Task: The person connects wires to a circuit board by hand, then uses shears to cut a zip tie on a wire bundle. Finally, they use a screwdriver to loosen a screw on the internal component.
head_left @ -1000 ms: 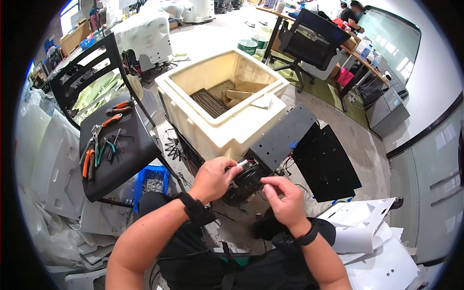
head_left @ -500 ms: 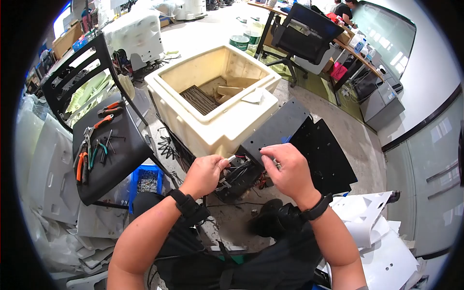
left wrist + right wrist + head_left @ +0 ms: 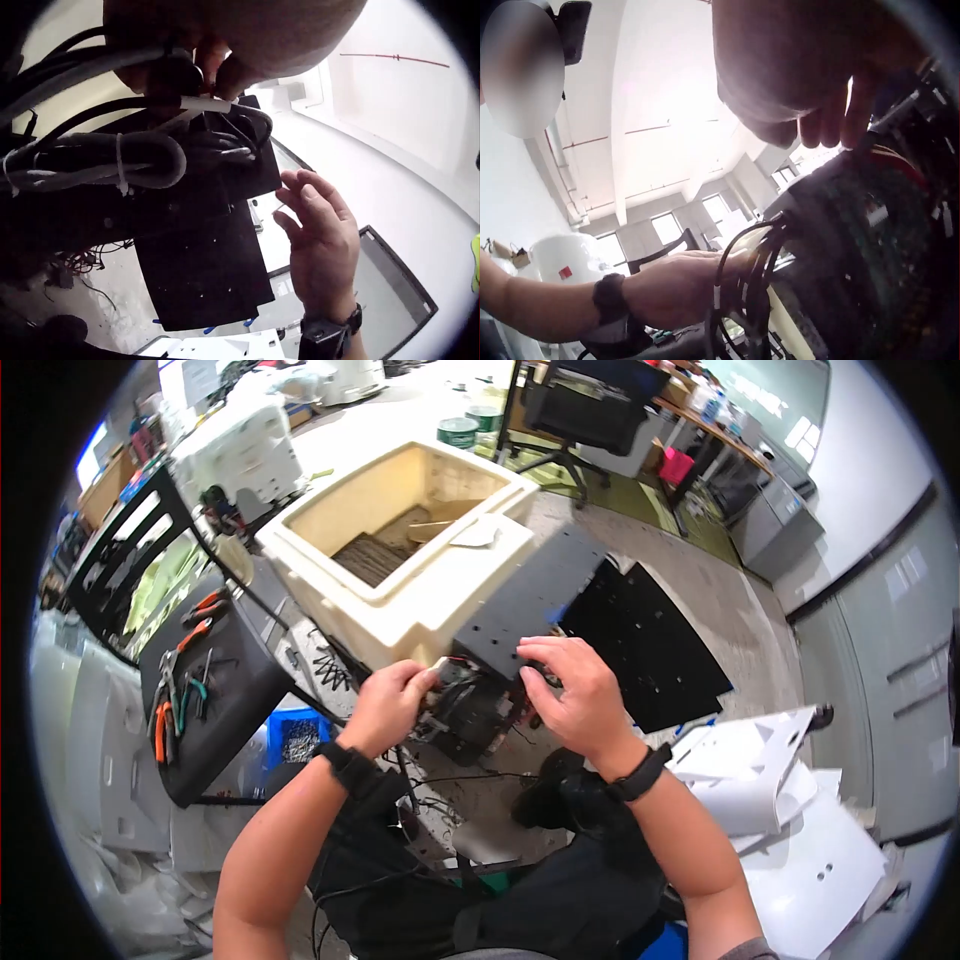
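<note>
White wire end (image 3: 439,663) is pinched in my left hand (image 3: 384,706), by the dark machine (image 3: 470,712). My right hand (image 3: 577,698) is loose, empty. I guess we're partway: wires (image 3: 154,159) show, joining unclear.

Beside the left hand (image 3: 385,710), a black slat-backed chair (image 3: 235,725) is standing on the grey floor (image 3: 740,615). Beyond the right hand (image 3: 575,695), a black office chair (image 3: 595,402) is standing on green matting (image 3: 640,508) near a wooden-topped desk (image 3: 712,432). Farther right, a white wall (image 3: 860,460) is meeting a framed glass panel (image 3: 900,660). Beyond both hands, bright windows (image 3: 667,229) are glowing beneath a pale ceiling (image 3: 660,45).
</note>
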Demonstrator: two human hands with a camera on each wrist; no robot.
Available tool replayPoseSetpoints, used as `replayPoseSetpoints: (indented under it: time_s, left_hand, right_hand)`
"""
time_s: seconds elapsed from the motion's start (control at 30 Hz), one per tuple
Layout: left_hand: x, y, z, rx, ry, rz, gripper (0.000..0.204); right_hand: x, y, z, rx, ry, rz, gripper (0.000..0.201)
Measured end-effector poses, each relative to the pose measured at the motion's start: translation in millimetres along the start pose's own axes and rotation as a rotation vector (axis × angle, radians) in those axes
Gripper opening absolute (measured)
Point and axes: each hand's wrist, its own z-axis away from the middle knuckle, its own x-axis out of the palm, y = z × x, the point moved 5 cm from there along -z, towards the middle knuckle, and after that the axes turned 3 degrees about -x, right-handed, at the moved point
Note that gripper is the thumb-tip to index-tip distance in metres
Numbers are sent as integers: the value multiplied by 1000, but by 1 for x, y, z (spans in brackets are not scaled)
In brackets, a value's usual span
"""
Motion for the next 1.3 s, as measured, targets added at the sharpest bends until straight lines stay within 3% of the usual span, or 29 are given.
replayPoseSetpoints:
  time_s: [0.07, 0.13, 0.27, 0.37, 0.5, 0.63, 0.73, 0.8, 0.9, 0.93, 0.97, 1.07, 1.13, 1.23, 1.3]
  left_hand:
    - [5, 3, 8, 28, 47, 324, 21]
    - [4, 13, 16, 21, 40, 289, 25]
    - [15, 52, 25, 207, 178, -71, 37]
    - [24, 60, 21, 290, 285, -178, 30]
    - [23, 56, 15, 330, 256, -182, 22]
    - [20, 58, 12, 136, 273, -247, 16]
    - [19, 56, 9, 155, 289, -262, 15]
    - [19, 56, 8, 139, 292, -292, 14]
    - [19, 57, 11, 102, 273, -220, 14]
    - [23, 71, 15, 159, 280, -328, 13]
    - [27, 81, 18, 216, 284, -435, 13]
    - [30, 87, 20, 334, 302, -459, 11]
    - [33, 89, 22, 326, 300, -497, 9]
    - [36, 98, 25, 481, 342, -632, 5]
    - [31, 91, 21, 418, 346, -615, 5]
  right_hand:
    - [-2, 16, 19, 287, 94, -126, 17]
    - [6, 31, 43, 549, 109, -298, 16]
    - [36, 49, 73, 692, 77, -443, 22]
    - [46, 46, 75, 672, 107, -505, 22]
    - [59, 52, 78, 706, 130, -556, 21]
    - [64, 70, 83, 757, 195, -571, 25]
    - [67, 82, 81, 767, 269, -537, 30]
    - [66, 81, 71, 580, 295, -478, 34]
    - [65, 82, 67, 616, 182, -623, 29]
    - [69, 82, 67, 654, 120, -719, 27]
    - [70, 82, 69, 646, 184, -700, 25]
    - [68, 79, 77, 646, 84, -753, 23]
    - [70, 79, 79, 602, 131, -723, 22]
    - [72, 86, 68, 636, 65, -705, 20]
    - [74, 89, 60, 609, 70, -722, 20]
